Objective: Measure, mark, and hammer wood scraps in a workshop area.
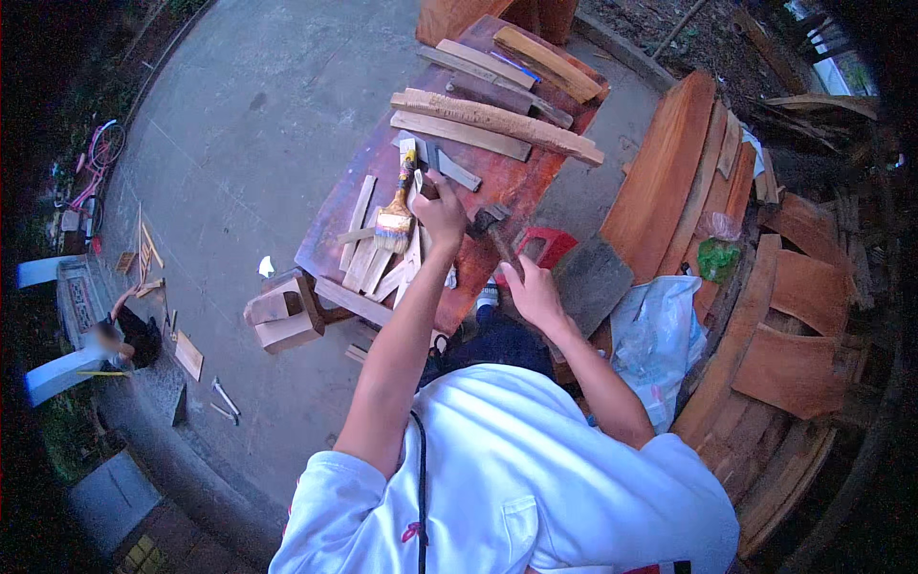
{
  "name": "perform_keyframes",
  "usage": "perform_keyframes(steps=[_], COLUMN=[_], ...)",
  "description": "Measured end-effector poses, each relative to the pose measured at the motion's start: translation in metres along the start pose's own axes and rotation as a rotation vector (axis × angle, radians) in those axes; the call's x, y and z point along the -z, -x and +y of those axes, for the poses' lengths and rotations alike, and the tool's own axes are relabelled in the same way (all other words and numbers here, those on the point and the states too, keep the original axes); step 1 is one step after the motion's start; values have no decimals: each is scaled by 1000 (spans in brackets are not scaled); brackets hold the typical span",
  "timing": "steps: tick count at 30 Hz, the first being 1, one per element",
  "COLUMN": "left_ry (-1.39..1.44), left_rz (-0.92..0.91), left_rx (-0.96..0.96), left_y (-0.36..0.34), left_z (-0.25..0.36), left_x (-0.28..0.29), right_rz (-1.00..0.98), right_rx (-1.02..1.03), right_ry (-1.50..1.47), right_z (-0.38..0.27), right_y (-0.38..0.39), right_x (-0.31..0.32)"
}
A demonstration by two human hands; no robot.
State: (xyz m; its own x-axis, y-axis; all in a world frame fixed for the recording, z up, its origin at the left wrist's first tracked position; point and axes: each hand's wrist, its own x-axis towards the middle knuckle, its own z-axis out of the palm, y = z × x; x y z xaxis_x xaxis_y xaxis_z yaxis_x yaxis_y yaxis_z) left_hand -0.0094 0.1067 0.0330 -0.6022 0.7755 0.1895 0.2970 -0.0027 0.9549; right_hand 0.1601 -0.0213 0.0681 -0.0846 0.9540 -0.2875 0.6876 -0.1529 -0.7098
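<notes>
My right hand (533,295) is closed round the wooden handle of a hammer (493,222), its dark head over the near right part of a reddish worktable (512,182). My left hand (440,212) is closed on a short dark-brown piece like a wooden handle (427,187); its far end cannot be made out. Just left of that hand lies a wide paintbrush (394,218) with pale bristles. Thin wood strips (363,263) are heaped beside and below the brush. A grey flat-bladed tool (459,172) rests beyond my left hand.
Long planks (497,122) lie across the table's far side. A red frame-like object (545,247) is at its right. Broad wooden boards (660,172) and a white plastic bag (655,335) stand further right. Another person (139,340) is low at the far left, near a pink bicycle (91,177).
</notes>
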Motion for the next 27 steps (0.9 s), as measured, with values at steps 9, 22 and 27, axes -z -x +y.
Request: perform_keyframes(steps=[9,22,27], left_ry=[5,-50,-57], left_rz=[58,160,115], left_rx=[92,-111,-33], left_y=[-4,-8,-8], left_z=[-3,12,13], left_x=[0,3,3], right_rz=[15,358,-69], right_rx=[-34,175,0], right_ry=[-46,-188,40], right_z=[-3,-12,-3], right_y=[-4,1,-1], right_x=[7,4,10])
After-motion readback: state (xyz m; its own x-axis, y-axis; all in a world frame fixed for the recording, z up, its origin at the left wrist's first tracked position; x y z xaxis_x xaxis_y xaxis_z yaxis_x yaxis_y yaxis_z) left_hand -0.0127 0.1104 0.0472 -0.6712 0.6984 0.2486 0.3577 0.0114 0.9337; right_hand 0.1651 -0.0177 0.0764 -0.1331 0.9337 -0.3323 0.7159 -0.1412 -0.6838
